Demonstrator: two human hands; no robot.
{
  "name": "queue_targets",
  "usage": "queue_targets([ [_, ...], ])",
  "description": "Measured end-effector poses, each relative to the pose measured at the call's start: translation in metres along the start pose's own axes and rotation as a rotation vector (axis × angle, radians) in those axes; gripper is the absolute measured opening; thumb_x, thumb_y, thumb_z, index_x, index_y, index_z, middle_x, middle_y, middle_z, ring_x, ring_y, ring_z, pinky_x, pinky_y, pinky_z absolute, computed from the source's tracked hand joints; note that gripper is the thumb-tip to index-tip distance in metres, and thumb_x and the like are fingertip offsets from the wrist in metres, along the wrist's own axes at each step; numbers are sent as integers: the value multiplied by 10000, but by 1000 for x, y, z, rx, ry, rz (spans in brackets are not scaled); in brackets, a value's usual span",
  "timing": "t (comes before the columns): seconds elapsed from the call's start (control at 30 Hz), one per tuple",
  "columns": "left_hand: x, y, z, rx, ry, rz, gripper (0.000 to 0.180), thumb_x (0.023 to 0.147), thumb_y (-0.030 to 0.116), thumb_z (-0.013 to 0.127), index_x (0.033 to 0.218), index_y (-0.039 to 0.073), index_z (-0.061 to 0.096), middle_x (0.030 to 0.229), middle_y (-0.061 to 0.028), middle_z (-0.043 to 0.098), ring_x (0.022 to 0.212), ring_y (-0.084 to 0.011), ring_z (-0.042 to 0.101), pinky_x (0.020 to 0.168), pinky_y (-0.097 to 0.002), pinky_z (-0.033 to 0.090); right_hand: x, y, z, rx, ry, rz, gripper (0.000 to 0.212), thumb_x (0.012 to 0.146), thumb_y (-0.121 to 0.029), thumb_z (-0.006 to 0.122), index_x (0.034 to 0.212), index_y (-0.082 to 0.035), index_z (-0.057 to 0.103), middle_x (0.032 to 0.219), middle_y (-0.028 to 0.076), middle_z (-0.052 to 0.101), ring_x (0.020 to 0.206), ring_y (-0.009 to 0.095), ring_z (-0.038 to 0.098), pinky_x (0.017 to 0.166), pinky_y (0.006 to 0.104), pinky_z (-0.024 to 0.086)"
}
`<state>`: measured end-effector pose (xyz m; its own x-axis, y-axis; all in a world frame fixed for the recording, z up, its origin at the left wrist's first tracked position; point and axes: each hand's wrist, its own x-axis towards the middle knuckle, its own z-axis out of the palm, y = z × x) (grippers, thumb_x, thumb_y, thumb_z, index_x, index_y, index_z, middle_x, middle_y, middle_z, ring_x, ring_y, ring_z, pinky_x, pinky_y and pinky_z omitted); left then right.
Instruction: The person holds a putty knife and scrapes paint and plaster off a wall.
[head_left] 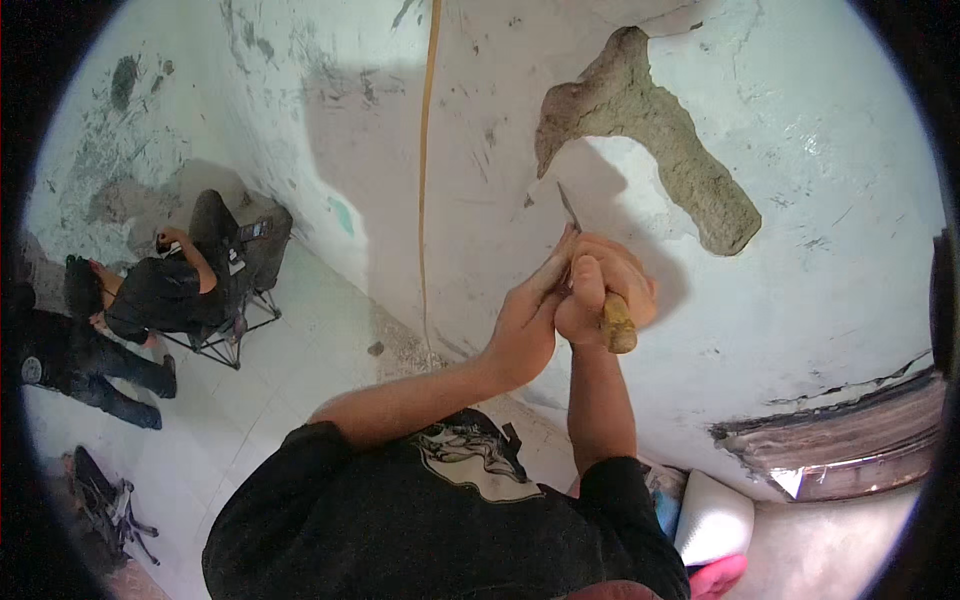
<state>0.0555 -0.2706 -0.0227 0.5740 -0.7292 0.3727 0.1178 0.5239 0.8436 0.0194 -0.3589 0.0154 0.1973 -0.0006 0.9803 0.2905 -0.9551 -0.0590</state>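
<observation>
Both hands clasp one scraper (pixel 600 275): right hand (pixel 600 290) fisted around its wooden handle, left hand (pixel 528 320) closed beside, blade touching the white wall (pixel 800 200).

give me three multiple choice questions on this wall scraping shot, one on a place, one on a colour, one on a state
1. Where does the scraper blade meet the wall?
A. just below and left of the bare patch
B. down at the floor
C. on the yellow cord

2. What colour is the tool's handle?
A. blue
B. yellowish wood
C. black

3. How is the tool held?
A. lying loose
B. left hand only
C. both hands on it

Answers:
1. A, the blade tip sits by the edge of the bare patch.
2. B, its end shows tan below the fist.
3. C, the right hand grips the handle and the left hand presses alongside.
</observation>
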Motion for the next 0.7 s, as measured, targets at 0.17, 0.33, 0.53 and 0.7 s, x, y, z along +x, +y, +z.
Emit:
queue_targets([
  [0.17, -8, -15, -9, 43, 24, 33, 500, 920, 9, 374, 1387, -79, 220, 1471, -184, 230, 1360, -219, 222, 1091, -297, 197, 5, 6, -4, -315, 30, -144, 122, 686, 14, 463, 606, 43, 551, 614, 115, 613, 544, 198, 592, 563, 293, 501],
  [0.33, -28, -23, -9, 18, 99, -88, 485, 936, 45, 380, 1400, -23, 254, 1441, -129, 305, 1317, -198, 303, 1086, -312, 236, -34, 6, -6, 121, -14, 257, 157, 703, 19, 453, 568, 56, 523, 625, 116, 612, 532, 165, 560, 526, 280, 472],
  [0.53, -90, -92, -42, -71, 318, -628, 444, 938, 158, 457, 1344, 11, 356, 1311, -102, 441, 1193, -212, 441, 1005, -366, 363, -191, -19, -35, 589, -40, 1041, 310, 762, -61, 484, 485, -34, 348, 486, 64, 398, 440, 135, 345, 446, 294, 333],
  [0.7, -139, -120, -73, -506, 423, -1007, 389, 929, 187, 472, 1293, 60, 415, 1218, -87, 483, 1078, -193, 507, 920, -370, 415, -240, -62, -58, 1015, -41, 1217, 350, 817, -165, 478, 517, -48, 340, 467, 27, 324, 411, 125, 278, 436, 294, 272],
])
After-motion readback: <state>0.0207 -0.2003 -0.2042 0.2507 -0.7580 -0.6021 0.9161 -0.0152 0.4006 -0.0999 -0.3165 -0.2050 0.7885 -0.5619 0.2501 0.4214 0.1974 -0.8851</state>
